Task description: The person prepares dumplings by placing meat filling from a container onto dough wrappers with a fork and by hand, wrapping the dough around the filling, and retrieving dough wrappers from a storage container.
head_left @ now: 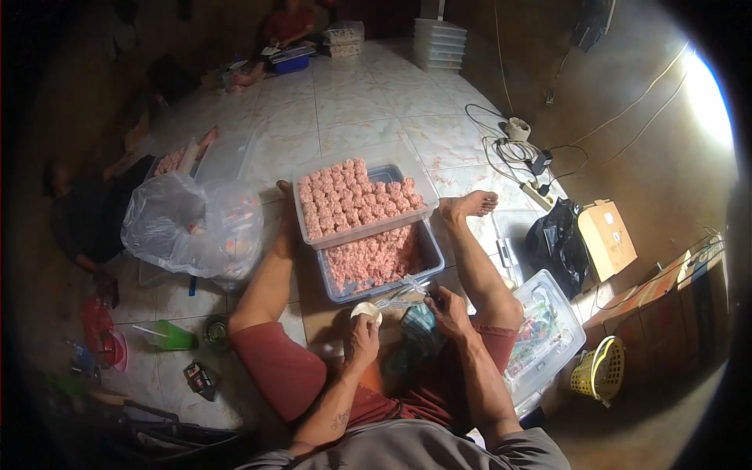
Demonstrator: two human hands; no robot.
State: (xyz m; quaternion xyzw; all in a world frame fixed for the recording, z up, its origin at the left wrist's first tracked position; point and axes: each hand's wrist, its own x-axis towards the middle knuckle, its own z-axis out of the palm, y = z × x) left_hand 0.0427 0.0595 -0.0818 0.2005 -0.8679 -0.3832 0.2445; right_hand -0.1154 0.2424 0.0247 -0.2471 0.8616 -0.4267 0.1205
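Partly atop tub [432,252]: tray [370,230]; blk bag [558,244] nearby

upper tray [376,229]: smooth plastic | lumps [337,196]: rough | floor [352,113]: glossy tile | black bag [558,244]: glossy plastic | carton [609,241]: matt cardboard

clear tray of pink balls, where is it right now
In the head view, the clear tray is near the centre, between the wearer's feet, over the far part of the blue-grey tub.
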